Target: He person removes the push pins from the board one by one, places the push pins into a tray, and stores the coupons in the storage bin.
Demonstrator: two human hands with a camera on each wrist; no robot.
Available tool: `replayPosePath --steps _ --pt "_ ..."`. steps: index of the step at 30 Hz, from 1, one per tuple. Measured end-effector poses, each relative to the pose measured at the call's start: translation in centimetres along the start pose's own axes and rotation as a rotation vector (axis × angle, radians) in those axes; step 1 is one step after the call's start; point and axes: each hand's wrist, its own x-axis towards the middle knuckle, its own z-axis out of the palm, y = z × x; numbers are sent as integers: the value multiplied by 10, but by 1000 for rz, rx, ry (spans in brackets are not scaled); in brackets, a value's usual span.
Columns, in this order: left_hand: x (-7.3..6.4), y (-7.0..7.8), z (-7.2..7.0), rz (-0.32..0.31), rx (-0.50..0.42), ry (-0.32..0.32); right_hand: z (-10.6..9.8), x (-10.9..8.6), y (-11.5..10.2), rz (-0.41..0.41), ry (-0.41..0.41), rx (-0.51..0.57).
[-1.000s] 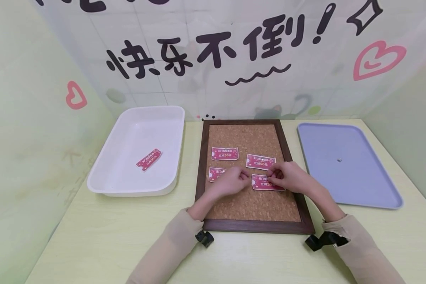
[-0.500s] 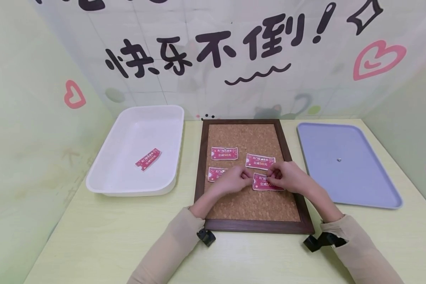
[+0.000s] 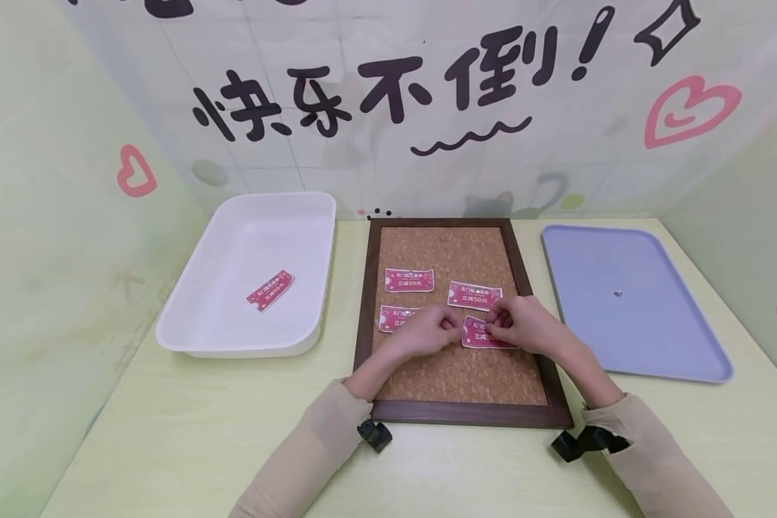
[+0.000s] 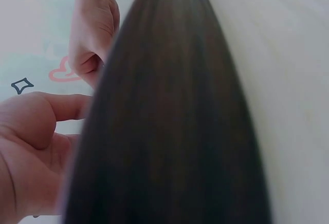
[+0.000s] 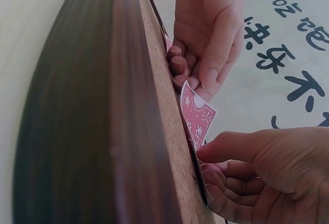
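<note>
My left hand [image 3: 427, 329] pinches the left end of a red paper coupon [image 3: 475, 338], low on the right half of the corkboard [image 3: 466, 378]. In the right wrist view, that coupon [image 5: 198, 116] bends up off the cork near the left thumb. My right hand [image 3: 524, 325] has thumb and index together at the coupon's upper middle, round a pushpin almost hidden by the fingertips. Just above is a pinned coupon [image 3: 475, 296]. Two more sit on the board's left side, an upper coupon [image 3: 409, 280] and a lower coupon [image 3: 391, 319] partly behind my left hand.
A white basin [image 3: 278, 237] at the left holds one loose coupon [image 3: 270, 291]. On the right lies a blue tray [image 3: 634, 324] bearing a single pushpin [image 3: 618, 293]. The board's dark wooden frame [image 3: 469, 413] forms a raised edge around the cork.
My left hand has shifted slightly right to the coupon's left end, which has moved a little to the right. The right hand stays almost in place at the coupon's upper middle.
</note>
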Motion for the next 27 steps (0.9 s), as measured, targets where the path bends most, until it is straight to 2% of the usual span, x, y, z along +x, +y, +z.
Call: replayPosePath --steps 27 --pt "1 0 4 27 33 15 4 2 0 -10 37 -36"
